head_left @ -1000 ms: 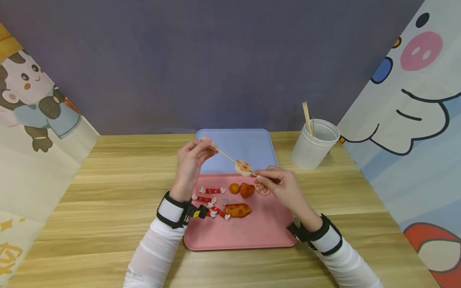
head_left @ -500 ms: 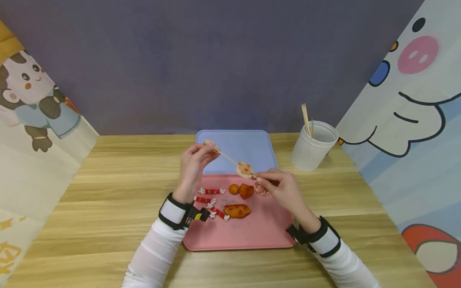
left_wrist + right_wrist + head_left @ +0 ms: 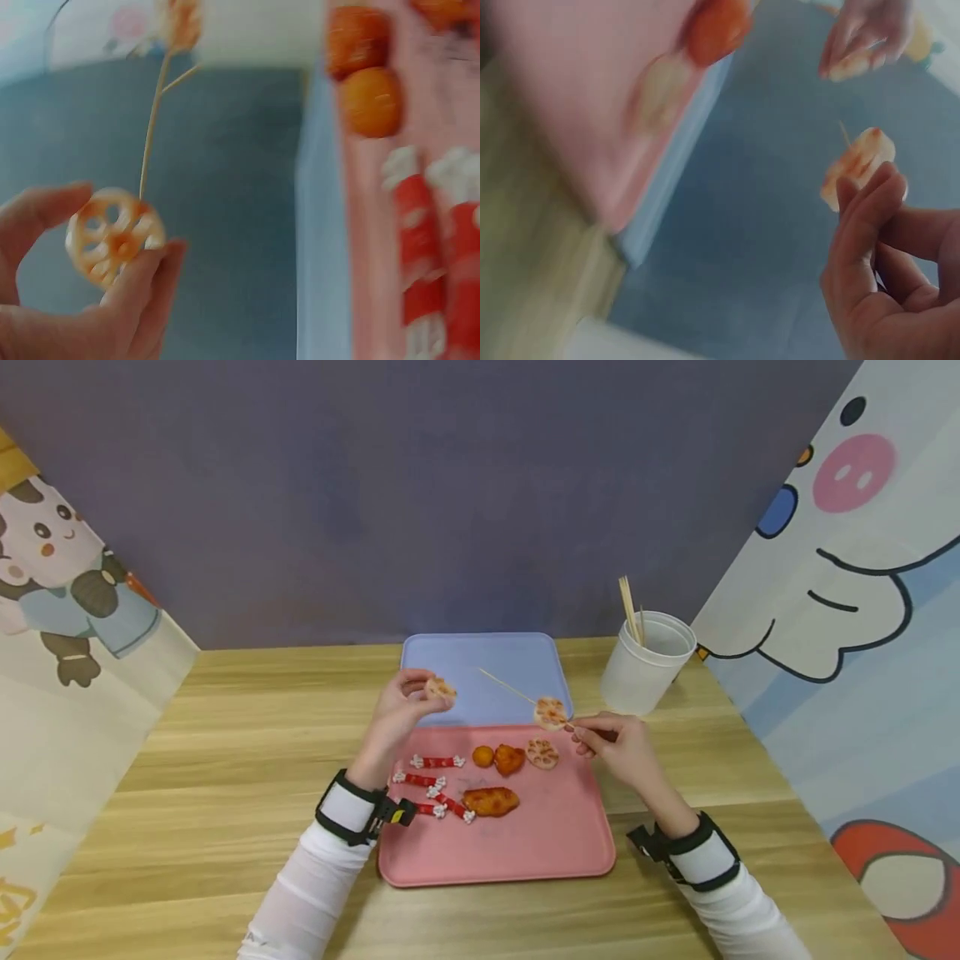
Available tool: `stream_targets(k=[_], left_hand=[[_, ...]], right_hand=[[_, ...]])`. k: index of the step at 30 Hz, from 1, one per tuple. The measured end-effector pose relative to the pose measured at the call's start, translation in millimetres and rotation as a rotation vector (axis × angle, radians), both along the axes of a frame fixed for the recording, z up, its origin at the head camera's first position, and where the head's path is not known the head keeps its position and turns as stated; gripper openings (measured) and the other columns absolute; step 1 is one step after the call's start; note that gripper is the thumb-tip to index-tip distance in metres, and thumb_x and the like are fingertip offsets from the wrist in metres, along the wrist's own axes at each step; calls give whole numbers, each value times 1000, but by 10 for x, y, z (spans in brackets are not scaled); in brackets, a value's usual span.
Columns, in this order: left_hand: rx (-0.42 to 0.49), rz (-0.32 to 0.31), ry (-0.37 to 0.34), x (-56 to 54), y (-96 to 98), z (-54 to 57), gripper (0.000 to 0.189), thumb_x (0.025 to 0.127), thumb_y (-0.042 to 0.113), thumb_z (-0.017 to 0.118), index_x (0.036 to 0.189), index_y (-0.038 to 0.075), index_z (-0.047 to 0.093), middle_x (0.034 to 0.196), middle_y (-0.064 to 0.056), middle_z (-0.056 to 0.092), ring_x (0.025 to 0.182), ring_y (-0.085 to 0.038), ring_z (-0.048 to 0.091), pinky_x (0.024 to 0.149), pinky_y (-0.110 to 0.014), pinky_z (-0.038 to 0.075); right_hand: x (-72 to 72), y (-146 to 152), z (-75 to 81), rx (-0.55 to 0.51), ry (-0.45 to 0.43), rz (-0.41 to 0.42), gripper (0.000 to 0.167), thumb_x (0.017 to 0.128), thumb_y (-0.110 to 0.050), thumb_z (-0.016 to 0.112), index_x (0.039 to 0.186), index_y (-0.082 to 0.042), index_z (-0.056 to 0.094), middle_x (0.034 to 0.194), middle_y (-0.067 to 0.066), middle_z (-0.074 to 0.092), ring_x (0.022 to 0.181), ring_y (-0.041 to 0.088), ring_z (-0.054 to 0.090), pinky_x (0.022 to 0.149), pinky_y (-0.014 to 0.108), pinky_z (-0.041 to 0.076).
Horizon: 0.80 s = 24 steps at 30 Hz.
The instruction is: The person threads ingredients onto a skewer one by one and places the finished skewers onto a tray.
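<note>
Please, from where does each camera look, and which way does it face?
Head: on the head, looking forward and down at the pink tray; left hand, right hand and white sleeves show.
Left wrist: on that wrist, facing the pinched slice; of the body, only the left hand shows.
Right wrist: on that wrist, facing the threaded slice; right hand near, left hand at the top.
Both wrist views share the left hand, pink tray and both slices.

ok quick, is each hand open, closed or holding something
Left hand: pinching a lotus root slice.
Right hand: pinching a stick with a second slice on it.
</note>
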<state>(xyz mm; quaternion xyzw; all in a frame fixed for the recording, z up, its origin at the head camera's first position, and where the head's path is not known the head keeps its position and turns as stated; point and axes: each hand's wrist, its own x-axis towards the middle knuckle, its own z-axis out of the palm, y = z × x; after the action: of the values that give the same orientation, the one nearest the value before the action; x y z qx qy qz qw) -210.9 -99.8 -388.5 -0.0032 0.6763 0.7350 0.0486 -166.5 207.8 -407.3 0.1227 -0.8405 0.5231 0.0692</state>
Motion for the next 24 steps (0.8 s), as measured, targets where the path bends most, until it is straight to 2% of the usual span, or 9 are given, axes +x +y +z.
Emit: stream_targets(k=[2, 4, 7, 11, 16, 19, 24], left_hand=[[-190, -103, 12, 33, 96, -39, 57, 76, 2, 73, 129, 4, 50, 123, -14, 54, 104, -21, 59, 79, -24, 53], [-293, -195, 25, 70, 215, -66, 59, 75, 6, 77, 129, 7, 54, 123, -14, 57, 107, -25, 60, 78, -29, 55], [-449, -285, 87, 105, 392, -97, 54, 71, 11, 81, 122, 11, 62, 114, -9, 65, 102, -23, 64, 75, -29, 55], [-584, -404, 179, 136, 598, -129, 48, 68, 9, 81, 114, 12, 67, 105, -3, 68, 89, -18, 63, 71, -26, 52], [-679, -538, 248, 162, 816, -197, 45, 69, 9, 79, 112, 10, 65, 105, -3, 64, 79, -14, 58, 65, -24, 48], [-744, -583, 299, 183, 943, -242, 42, 70, 15, 80, 109, 9, 65, 104, -2, 64, 79, -10, 56, 64, -20, 46], [-884, -624, 446, 238, 1135, -295, 37, 70, 19, 81, 103, 9, 67, 94, 1, 68, 78, -9, 57, 67, -17, 46]], right_hand=[[-28, 87, -43, 18, -21, -20, 17, 87, 4, 61, 100, 13, 68, 82, 26, 67, 58, 1, 62, 53, 27, 55], [-49, 159, -81, 32, -45, -42, 18, 88, 2, 62, 101, 13, 68, 83, 26, 67, 58, 1, 62, 55, 27, 56], [-67, 248, -125, 39, -82, -66, 18, 88, 2, 62, 101, 14, 67, 84, 27, 68, 59, 4, 63, 56, 28, 57], [-85, 347, -171, 61, -122, -93, 19, 88, 2, 61, 102, 15, 66, 84, 27, 68, 61, 8, 65, 58, 28, 57], [-101, 459, -193, 109, -142, -118, 21, 90, 3, 59, 104, 15, 65, 85, 27, 69, 63, 5, 66, 60, 24, 57], [-101, 514, -190, 132, -167, -140, 22, 90, 1, 58, 106, 15, 65, 87, 27, 69, 64, 3, 65, 63, 26, 57], [-107, 568, -171, 181, -212, -176, 25, 92, -4, 58, 109, 13, 64, 88, 24, 71, 67, 3, 66, 67, 32, 58]])
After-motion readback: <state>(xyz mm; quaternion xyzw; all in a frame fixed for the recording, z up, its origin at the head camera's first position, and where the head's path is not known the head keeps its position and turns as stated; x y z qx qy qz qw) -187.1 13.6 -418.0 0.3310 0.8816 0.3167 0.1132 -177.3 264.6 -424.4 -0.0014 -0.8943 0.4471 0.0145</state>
